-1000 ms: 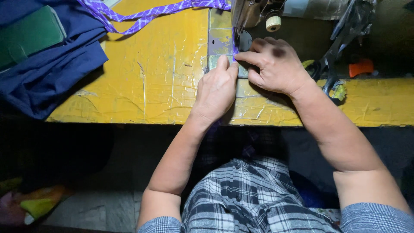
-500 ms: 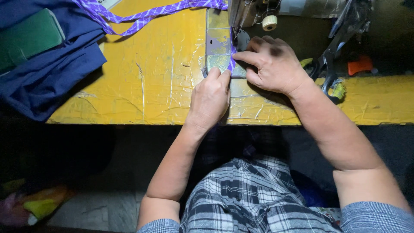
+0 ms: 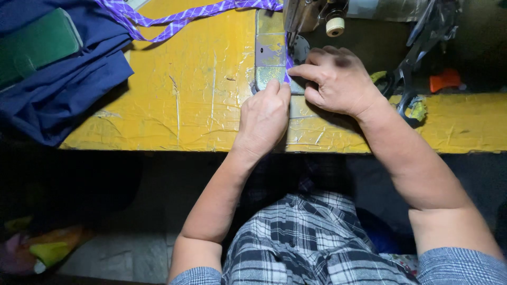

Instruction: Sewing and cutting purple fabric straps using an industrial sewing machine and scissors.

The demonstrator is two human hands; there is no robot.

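Yellow worn table [image 3: 200, 105] bears blue cloth [image 3: 68, 89].

Left hand [image 3: 264, 119] has slid back from the purple strip [image 3: 288, 63]

a heap of dark blue cloth [image 3: 63, 89] lay at nine o'clock on the yellow table [image 3: 200, 111], spilling over its left edge. a green rectangular case [image 3: 34, 45] rested on top of that cloth, toward ten o'clock. black scissors [image 3: 409, 79] sat at two o'clock beside the machine, with a small orange object [image 3: 444, 80] just right of them. at seven o'clock, on the dim floor, lay crumpled yellow and pink scraps [image 3: 39, 248].
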